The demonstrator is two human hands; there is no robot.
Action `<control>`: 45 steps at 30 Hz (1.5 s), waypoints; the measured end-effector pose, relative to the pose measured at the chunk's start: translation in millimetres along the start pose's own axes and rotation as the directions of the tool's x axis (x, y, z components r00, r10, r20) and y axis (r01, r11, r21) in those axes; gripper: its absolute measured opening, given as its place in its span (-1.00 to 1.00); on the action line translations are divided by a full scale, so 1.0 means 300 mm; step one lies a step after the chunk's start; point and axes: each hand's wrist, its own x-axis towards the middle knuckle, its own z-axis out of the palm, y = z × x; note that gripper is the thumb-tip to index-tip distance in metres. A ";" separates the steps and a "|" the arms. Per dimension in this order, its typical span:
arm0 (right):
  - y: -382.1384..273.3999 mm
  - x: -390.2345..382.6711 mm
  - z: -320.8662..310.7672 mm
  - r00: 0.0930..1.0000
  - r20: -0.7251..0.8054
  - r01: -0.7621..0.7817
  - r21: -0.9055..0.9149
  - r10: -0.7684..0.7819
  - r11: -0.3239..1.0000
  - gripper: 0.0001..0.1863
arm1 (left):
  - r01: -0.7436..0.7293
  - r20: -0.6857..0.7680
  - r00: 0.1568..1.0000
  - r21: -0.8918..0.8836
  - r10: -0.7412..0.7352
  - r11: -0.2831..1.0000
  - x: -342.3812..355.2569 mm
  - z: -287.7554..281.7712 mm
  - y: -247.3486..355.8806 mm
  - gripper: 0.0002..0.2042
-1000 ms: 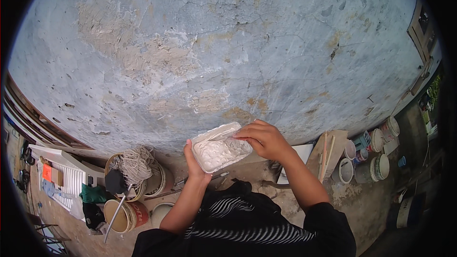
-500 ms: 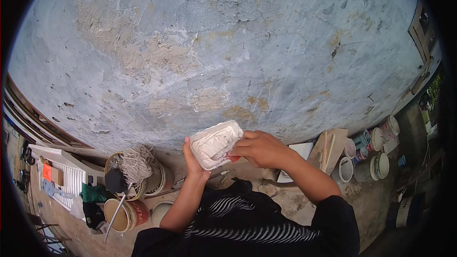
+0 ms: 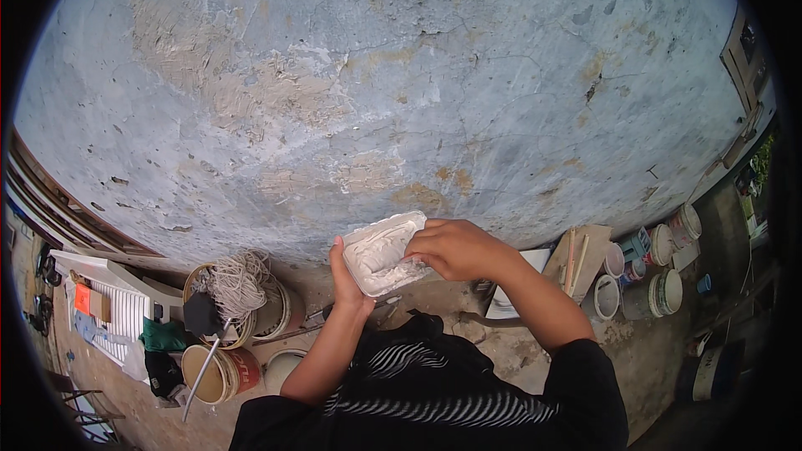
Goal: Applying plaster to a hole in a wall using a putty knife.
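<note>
**Tub [image 3: 396,286] of pale paste [image 3: 378,248] held up before a patchy wall [image 3: 468,75]**

At the far left, a white slatted piece [image 3: 117,331] bears an orange box [image 3: 82,300] with a brown box [image 3: 100,307] touching it. Just right of these lie a green cloth [image 3: 160,336] and, nearer, a dark cloth [image 3: 164,374]. A tangle of pale string [image 3: 238,288] spills over a bucket; nearer stands a second bucket [image 3: 244,372], tan with a red side, and a thin pole [image 3: 203,380] leans across it.

In the middle, the person's left hand [image 3: 348,284] is clamped on the left end of the tub, its thumb up along the outside. The tub is held above the floor, between the two hands, its open top showing. The right hand [image 3: 451,249] reaches over the tub's right end, its fingers bent close together at the paste; whether they are clamped on something cannot be told.

To the right, pale sticks [image 3: 578,267] lean on a board, and beyond them buckets stand near the wall, with a small blue pail [image 3: 704,283] farthest right.
</note>
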 end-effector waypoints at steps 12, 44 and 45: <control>0.039 0.046 -0.030 0.958 0.235 -0.229 0.293 0.163 0.928 -0.81 | 0.250 -0.094 0.965 0.042 -0.246 0.967 -0.021 0.010 -0.012 -0.14; 0.020 0.074 -0.048 0.934 0.318 -0.215 0.130 0.165 0.968 -0.81 | 0.242 -0.069 0.968 -0.017 -0.243 0.970 -0.015 -0.019 -0.052 -0.18; 0.026 0.080 -0.044 0.930 0.322 -0.244 0.184 0.176 0.952 -0.80 | 0.239 -0.069 0.968 -0.019 -0.240 0.971 -0.018 -0.024 -0.053 -0.18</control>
